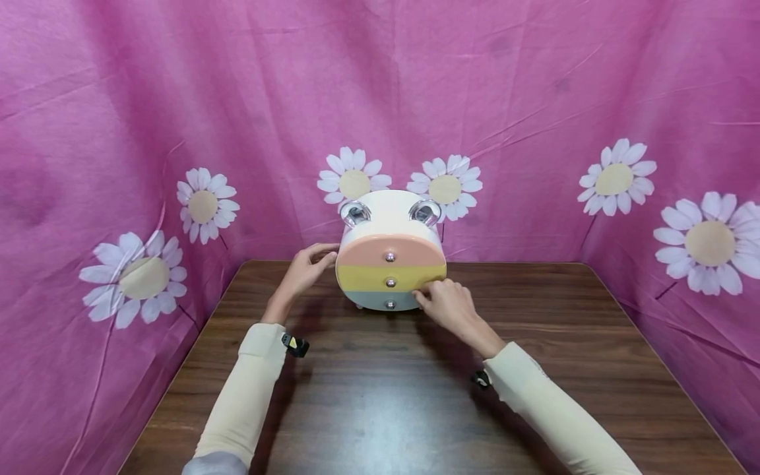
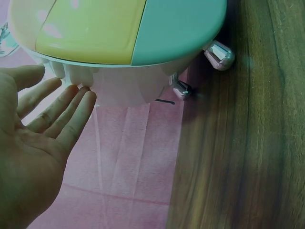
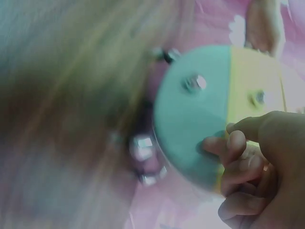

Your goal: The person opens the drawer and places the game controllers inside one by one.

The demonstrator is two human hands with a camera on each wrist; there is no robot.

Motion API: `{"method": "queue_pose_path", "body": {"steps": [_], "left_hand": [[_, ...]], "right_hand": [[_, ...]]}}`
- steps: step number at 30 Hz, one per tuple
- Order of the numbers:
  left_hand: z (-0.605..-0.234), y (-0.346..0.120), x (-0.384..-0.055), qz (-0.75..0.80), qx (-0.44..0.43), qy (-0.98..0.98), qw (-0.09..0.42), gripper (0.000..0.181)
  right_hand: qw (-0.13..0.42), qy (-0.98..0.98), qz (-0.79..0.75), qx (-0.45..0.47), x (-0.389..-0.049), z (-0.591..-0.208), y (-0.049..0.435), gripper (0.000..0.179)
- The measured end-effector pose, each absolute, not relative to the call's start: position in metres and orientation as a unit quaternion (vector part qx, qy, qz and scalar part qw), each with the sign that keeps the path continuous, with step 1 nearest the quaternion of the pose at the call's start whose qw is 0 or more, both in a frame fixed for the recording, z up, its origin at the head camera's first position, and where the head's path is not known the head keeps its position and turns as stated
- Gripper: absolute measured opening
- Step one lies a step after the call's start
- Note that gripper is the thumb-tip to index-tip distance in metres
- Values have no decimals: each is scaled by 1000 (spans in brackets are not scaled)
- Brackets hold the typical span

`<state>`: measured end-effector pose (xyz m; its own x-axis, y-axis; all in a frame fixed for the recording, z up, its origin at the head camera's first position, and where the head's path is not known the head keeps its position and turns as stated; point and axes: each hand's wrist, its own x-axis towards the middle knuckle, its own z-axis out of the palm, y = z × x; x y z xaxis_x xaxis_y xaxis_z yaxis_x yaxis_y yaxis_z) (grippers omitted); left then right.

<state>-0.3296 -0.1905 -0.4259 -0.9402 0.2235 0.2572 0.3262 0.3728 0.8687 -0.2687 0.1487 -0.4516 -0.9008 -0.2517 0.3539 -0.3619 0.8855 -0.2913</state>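
Note:
A small oval drawer cabinet (image 1: 390, 218) in white stands at the back of the table. Its front has a peach drawer (image 1: 362, 252), a yellow drawer (image 1: 362, 277) and a blue-green drawer (image 1: 362, 299), each with a round silver knob. At the cabinet's left side is my left hand (image 1: 305, 269), palm toward it; in the left wrist view the spread fingers (image 2: 78, 114) reach its white side wall. My right hand (image 1: 449, 305) is at the lower right of the front. Its loosely bent fingers (image 3: 243, 171) overlap the yellow and blue-green drawers, away from the knobs.
Two silver rings (image 1: 425, 212) stick up on the cabinet's top, and short silver feet (image 2: 220, 55) carry it. Close behind the brown wooden table (image 1: 380, 396) hangs a pink cloth (image 1: 510, 99) with daisies, which also runs along both sides.

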Motion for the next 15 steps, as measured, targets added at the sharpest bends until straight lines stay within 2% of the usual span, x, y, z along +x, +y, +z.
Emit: {"method": "queue_pose_path", "body": {"steps": [8,11,15], "left_hand": [[-422,-197,-317,-540,-158,-825,55,32],[-421,-200,-314,-522,-156,-835,82,27],[-422,-205,-314,-479,-176,-848,143,15]], "right_hand": [[183,-957,184,126,-267,-422,201,23],[193,-958,174,117,-268,-415,221,23],[208,-958,161,113,-268,-410,245,21]]}}
